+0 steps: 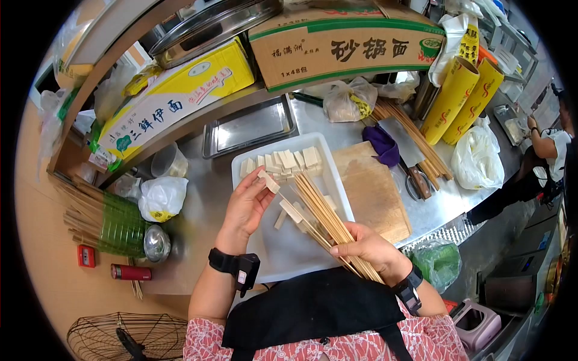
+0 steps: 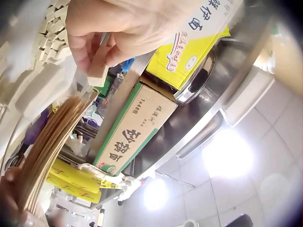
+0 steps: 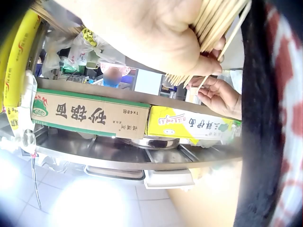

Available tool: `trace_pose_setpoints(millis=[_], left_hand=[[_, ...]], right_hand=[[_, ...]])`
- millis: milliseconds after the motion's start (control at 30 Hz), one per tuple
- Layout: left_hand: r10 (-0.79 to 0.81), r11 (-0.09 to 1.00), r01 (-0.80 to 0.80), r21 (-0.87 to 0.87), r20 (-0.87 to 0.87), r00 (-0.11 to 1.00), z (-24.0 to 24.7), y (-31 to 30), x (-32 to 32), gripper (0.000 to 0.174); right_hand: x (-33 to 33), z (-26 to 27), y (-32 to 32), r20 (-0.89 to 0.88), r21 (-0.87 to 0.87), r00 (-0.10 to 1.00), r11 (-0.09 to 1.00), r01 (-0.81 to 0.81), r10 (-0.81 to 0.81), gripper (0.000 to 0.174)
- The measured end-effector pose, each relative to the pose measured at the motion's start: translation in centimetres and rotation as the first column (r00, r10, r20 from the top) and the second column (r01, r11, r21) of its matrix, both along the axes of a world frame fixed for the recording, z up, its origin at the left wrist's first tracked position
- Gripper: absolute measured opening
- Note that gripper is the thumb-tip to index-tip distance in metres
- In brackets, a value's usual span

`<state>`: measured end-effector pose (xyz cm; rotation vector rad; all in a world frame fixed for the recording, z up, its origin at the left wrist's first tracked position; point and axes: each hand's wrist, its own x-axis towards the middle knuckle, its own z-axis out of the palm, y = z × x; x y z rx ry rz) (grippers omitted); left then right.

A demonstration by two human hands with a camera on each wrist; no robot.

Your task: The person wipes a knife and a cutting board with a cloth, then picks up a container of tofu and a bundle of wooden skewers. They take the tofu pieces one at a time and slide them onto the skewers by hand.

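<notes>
My left hand pinches a pale rectangular tofu piece between thumb and fingertips, over the left part of a white tray. In the left wrist view the same tofu piece shows below the fingers. My right hand grips a thick bundle of bamboo skewers, tips pointing away from me. One skewer stands apart from the bundle, its tip close to the held piece. Several tofu pieces lie along the tray's far end, with a few more loose under the skewers.
Right of the tray lies a wooden cutting board, with a cleaver, purple cloth and scissors beyond. A metal tray sits behind. Cartons line the shelf above. Another person stands at far right.
</notes>
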<state>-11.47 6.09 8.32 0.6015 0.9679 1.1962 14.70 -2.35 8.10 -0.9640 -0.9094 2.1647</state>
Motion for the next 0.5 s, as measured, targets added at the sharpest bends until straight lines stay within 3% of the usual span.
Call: trace_pose_setpoints(millis=[333, 500], left_hand=[[-0.019, 0.999, 0.021, 0.039, -0.036, 0.999, 0.6, -0.3, 0.4, 0.039], [0.008, 0.995, 0.007, 0.102, -0.147, 0.989, 1.1, -0.8, 1.1, 0.039]], right_hand=[[0.0, -0.5, 0.0, 0.004, -0.011, 1.0, 1.0, 0.004, -0.004, 0.034], [0.0, -0.7, 0.1, 0.011, -0.009, 1.0, 1.0, 0.015, -0.014, 0.034]])
